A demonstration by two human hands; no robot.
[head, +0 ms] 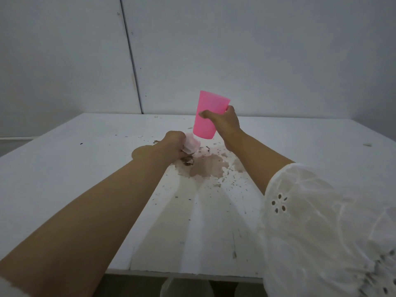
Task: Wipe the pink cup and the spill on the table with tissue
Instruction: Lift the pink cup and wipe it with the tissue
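My right hand (226,123) grips the pink cup (209,114) around its middle and holds it in the air above the table, slightly tilted with its wide end up. Just left of the cup's lower end, my left hand (171,146) is closed on a crumpled white tissue (191,145), which rests at the far left edge of the spill. The brown spill (205,166) is a wet puddle on the white table (85,163), with small splashes and specks scattered around it and toward me.
The table's near edge (182,272) runs across the bottom of the view. A grey wall rises right behind the table's far edge. A small scrap (367,144) lies at the far right of the table. My white sleeve (321,221) fills the lower right.
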